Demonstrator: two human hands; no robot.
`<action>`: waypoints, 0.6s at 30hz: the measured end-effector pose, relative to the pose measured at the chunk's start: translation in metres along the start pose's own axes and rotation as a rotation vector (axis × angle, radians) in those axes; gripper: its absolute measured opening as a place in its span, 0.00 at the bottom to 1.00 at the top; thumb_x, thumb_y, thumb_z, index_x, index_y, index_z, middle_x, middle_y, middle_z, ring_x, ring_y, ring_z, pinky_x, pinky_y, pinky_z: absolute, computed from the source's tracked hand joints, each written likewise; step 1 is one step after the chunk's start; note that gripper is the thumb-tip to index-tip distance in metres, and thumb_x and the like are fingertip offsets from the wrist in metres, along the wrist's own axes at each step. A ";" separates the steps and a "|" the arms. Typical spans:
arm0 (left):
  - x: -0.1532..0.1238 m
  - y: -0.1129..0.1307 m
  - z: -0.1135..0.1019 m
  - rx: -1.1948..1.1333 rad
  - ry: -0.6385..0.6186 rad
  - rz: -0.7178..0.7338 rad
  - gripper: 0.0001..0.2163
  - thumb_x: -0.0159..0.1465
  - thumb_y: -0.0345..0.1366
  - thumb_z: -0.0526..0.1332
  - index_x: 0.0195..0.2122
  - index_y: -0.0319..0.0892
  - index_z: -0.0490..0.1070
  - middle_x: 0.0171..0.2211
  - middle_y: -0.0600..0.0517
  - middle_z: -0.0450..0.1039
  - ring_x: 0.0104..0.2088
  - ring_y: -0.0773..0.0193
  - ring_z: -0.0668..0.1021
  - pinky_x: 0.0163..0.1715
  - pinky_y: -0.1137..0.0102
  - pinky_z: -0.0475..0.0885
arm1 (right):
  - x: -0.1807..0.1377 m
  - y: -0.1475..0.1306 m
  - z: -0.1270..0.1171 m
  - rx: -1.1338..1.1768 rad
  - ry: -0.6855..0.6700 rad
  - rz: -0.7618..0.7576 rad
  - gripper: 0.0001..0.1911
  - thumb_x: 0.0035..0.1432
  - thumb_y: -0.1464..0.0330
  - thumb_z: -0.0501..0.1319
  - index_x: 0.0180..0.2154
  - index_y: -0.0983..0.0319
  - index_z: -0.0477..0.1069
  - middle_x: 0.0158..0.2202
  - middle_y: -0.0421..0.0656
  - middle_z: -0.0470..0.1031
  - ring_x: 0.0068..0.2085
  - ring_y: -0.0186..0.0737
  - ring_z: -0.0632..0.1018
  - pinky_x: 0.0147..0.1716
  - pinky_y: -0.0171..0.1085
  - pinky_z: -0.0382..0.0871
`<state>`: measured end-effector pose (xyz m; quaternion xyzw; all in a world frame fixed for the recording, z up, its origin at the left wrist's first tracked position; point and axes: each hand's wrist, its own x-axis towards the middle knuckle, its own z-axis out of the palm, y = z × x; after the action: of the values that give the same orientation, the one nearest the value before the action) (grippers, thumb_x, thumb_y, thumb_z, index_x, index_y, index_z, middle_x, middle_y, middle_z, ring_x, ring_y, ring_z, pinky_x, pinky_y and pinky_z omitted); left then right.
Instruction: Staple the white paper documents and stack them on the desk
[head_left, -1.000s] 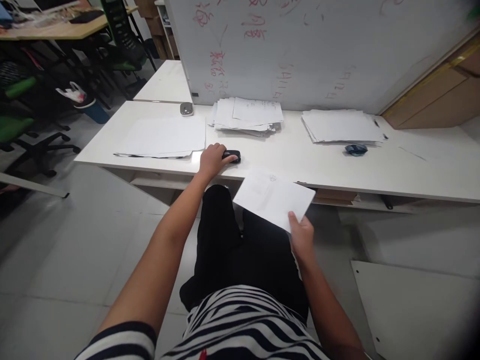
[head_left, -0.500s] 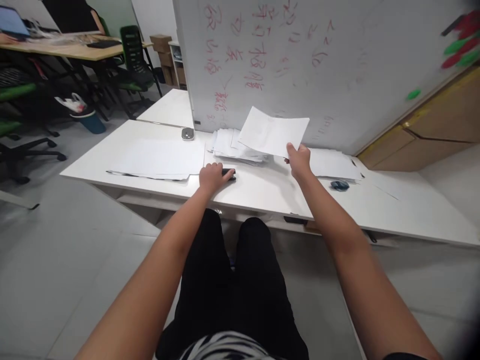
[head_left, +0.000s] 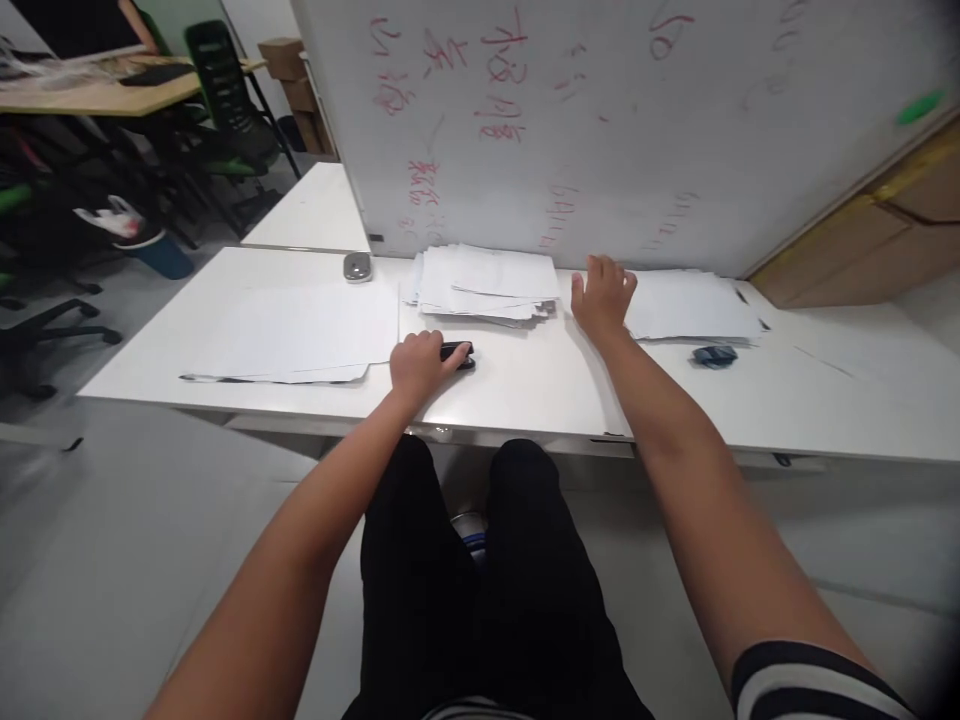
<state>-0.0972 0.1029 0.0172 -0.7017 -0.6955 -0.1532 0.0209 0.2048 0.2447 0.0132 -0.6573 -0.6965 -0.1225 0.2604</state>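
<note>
My left hand (head_left: 417, 364) is closed round a small black stapler-like object (head_left: 457, 354) that lies on the white table (head_left: 525, 385). My right hand (head_left: 602, 294) is open with fingers spread and holds nothing; it hovers between the middle paper stack (head_left: 487, 284) and the right paper stack (head_left: 690, 308), its fingertips at the right stack's left edge. A sheet lies on top of the middle stack.
Flat sheets (head_left: 300, 330) cover the table's left part. A small grey metal object (head_left: 357, 267) sits at the back, a dark blue object (head_left: 715, 355) by the right stack. A whiteboard (head_left: 600, 110) with red writing stands behind. Chairs (head_left: 225, 90) and desks stand at left.
My right hand carried a sheet from near my lap up to the middle stack, let it go there and moved right toward the right stack. My left hand stayed on the black object.
</note>
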 end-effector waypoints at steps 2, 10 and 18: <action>0.000 0.000 0.001 0.011 0.023 0.006 0.25 0.66 0.59 0.46 0.34 0.43 0.71 0.32 0.44 0.74 0.37 0.53 0.74 0.29 0.64 0.58 | -0.012 0.038 -0.008 -0.039 0.024 0.117 0.26 0.69 0.62 0.45 0.63 0.66 0.60 0.65 0.58 0.60 0.64 0.53 0.61 0.63 0.59 0.44; -0.001 0.003 0.000 0.044 0.052 -0.008 0.24 0.65 0.58 0.48 0.30 0.44 0.70 0.30 0.46 0.74 0.35 0.55 0.74 0.27 0.66 0.54 | -0.056 0.138 -0.009 0.065 -0.177 0.294 0.29 0.63 0.57 0.53 0.59 0.68 0.66 0.65 0.59 0.63 0.65 0.55 0.63 0.62 0.57 0.51; 0.002 0.003 0.002 0.056 0.082 0.017 0.20 0.65 0.55 0.50 0.29 0.45 0.68 0.31 0.48 0.75 0.36 0.55 0.74 0.27 0.65 0.54 | -0.058 0.129 -0.013 0.045 -0.083 0.286 0.26 0.66 0.62 0.52 0.61 0.66 0.64 0.57 0.58 0.72 0.58 0.53 0.71 0.58 0.54 0.59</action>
<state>-0.0942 0.1050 0.0163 -0.6997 -0.6922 -0.1621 0.0704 0.3337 0.2021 -0.0284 -0.7484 -0.6085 -0.0413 0.2608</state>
